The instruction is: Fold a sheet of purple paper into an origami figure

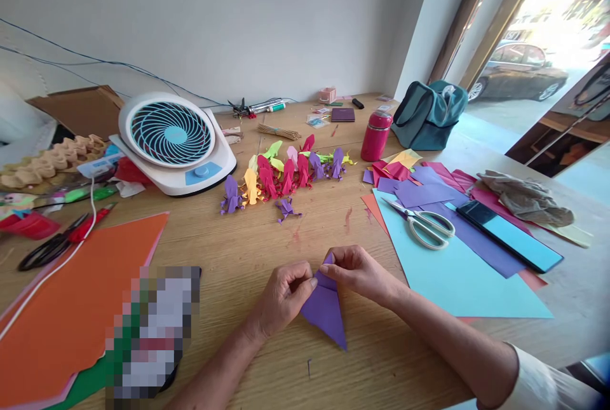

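Note:
Between my hands is a purple sheet of folded paper [326, 313], held just above the wooden table. A crease crosses its upper part, and one corner points down toward me. My left hand [288, 292] pinches its left edge between thumb and fingers. At the upper right, my right hand [355, 270] grips the top of the paper with thumb and bent fingers. Beyond my hands stand several folded paper figures in red, purple, yellow, green and pink. A small purple paper figure [286, 208] lies closest to me among them.
White-handled scissors [426, 222] and a phone [509, 235] rest on coloured paper at right, near a red flask [376, 135] and a teal bag [429, 116]. To the left are a white fan [171, 136], orange paper [95, 283], black scissors [52, 243] and a blurred-out object [159, 334].

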Tool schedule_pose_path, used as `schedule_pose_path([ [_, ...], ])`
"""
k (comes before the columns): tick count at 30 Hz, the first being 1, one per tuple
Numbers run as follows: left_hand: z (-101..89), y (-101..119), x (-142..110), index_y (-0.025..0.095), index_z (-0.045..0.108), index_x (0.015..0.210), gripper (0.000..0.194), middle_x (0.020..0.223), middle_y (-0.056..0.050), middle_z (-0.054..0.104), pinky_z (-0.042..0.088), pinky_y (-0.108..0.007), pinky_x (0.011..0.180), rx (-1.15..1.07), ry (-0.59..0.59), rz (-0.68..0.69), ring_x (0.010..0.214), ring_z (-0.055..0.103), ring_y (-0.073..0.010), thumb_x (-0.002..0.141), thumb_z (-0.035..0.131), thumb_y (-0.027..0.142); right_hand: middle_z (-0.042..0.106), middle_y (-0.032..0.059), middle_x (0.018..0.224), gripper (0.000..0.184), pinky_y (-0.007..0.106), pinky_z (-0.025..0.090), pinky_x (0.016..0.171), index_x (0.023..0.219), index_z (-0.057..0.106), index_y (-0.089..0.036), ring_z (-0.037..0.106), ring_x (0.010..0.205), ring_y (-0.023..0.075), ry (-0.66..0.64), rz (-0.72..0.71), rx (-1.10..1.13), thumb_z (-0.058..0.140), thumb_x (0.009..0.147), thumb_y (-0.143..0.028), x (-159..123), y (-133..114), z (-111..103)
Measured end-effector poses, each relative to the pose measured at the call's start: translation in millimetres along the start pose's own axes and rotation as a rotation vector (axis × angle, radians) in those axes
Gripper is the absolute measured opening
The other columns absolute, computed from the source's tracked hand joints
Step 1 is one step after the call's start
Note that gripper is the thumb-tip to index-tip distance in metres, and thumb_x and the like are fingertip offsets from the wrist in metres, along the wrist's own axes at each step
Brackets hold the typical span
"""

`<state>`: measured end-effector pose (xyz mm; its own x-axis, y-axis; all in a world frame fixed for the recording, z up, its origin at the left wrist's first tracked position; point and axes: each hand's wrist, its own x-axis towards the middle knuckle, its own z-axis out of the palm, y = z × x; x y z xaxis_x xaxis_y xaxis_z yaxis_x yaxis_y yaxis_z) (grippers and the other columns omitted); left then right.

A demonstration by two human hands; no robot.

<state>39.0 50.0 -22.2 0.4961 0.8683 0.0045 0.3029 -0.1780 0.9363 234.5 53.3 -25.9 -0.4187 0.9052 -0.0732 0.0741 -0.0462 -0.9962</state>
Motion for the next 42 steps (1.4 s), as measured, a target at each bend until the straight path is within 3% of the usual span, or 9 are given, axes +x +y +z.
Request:
schedule_pose_path([
  [8,0.2,-4.4,0.4,0.019,0.039,0.063,0.034,0.063,0.004,0.035,0.029,-0.025,0.058,0.008,-0.034,0.014,0.061,0.035,-0.0116,0.091,0.05,0.035,0.035,-0.0056,0.057,0.053,0.025,0.023,0.051,0.059,0.047,-0.018,0.03,0.056,0.0091,0.053,-0.033,-0.027,0.061,0.083,-0.063,0.5,1.3,-3.6],
  [14,-2.0,-8.1,2.1,0.017,0.052,0.068,0.035,0.063,0.003,0.042,0.031,-0.023,0.058,-0.04,0.003,-0.007,0.061,0.039,-0.0117,0.092,0.051,0.042,0.037,-0.0039,0.057,0.056,0.026,0.029,0.054,0.058,0.042,-0.02,0.035,0.056,0.0109,0.119,-0.048,-0.02,0.052,0.088,-0.066,2.4,0.0,-7.1],
  [19,-2.8,-8.5,2.7,0.017,0.052,0.068,0.036,0.063,0.003,0.041,0.032,-0.023,0.059,-0.062,0.015,-0.012,0.062,0.038,-0.0118,0.093,0.05,0.042,0.042,-0.002,0.059,0.055,0.027,0.034,0.057,0.06,0.046,-0.019,0.039,0.059,0.0124,0.191,-0.054,0.004,0.049,0.09,-0.065,2.5,-3.1,-9.9],
  [26,-3.7,-4.3,5.2,0.017,0.054,0.067,0.035,0.065,0.002,0.047,0.036,-0.023,0.063,-0.102,0.127,-0.021,0.065,0.043,-0.0125,0.091,0.053,0.043,0.049,-0.0001,0.061,0.053,0.029,0.04,0.065,0.062,0.054,-0.018,0.047,0.062,0.0148,0.29,-0.065,0.045,0.051,0.09,-0.063,3.3,-4.0,-16.1],
  [32,-5.0,-2.2,5.8,0.017,0.054,0.065,0.033,0.067,0.002,0.05,0.039,-0.022,0.066,-0.17,0.263,0.071,0.066,0.047,-0.0119,0.092,0.054,0.036,0.056,0.0028,0.064,0.052,0.03,0.042,0.069,0.064,0.062,-0.017,0.052,0.067,0.0169,0.311,-0.094,0.068,0.052,0.091,-0.06,1.8,0.1,-17.7],
  [36,-6.0,-5.7,4.6,0.017,0.057,0.067,0.033,0.064,0.002,0.054,0.042,-0.022,0.065,-0.212,0.297,0.079,0.063,0.051,-0.0114,0.094,0.053,0.036,0.061,0.0038,0.073,0.049,0.031,0.044,0.073,0.079,0.07,-0.017,0.055,0.074,0.0185,0.251,-0.139,0.064,0.051,0.092,-0.061,-2.0,-6.1,-15.2],
  [39,-6.4,-9.5,4.2,0.017,0.06,0.069,0.032,0.063,0.002,0.056,0.044,-0.022,0.063,-0.236,0.327,0.056,0.062,0.054,-0.0116,0.094,0.055,0.037,0.064,0.0042,0.082,0.046,0.032,0.045,0.077,0.095,0.072,-0.018,0.057,0.079,0.0199,0.076,-0.161,0.051,0.056,0.089,-0.06,-5.0,-12.6,-7.0],
  [42,-5.5,-12.8,4.9,0.017,0.061,0.071,0.03,0.062,0.003,0.057,0.046,-0.022,0.06,-0.279,0.366,0.037,0.06,0.055,-0.0114,0.092,0.057,0.038,0.066,0.0039,0.083,0.042,0.031,0.045,0.073,0.095,0.071,-0.017,0.057,0.075,0.019,-0.089,-0.097,0.075,0.061,0.087,-0.057,-6.4,-12.0,4.9],
])
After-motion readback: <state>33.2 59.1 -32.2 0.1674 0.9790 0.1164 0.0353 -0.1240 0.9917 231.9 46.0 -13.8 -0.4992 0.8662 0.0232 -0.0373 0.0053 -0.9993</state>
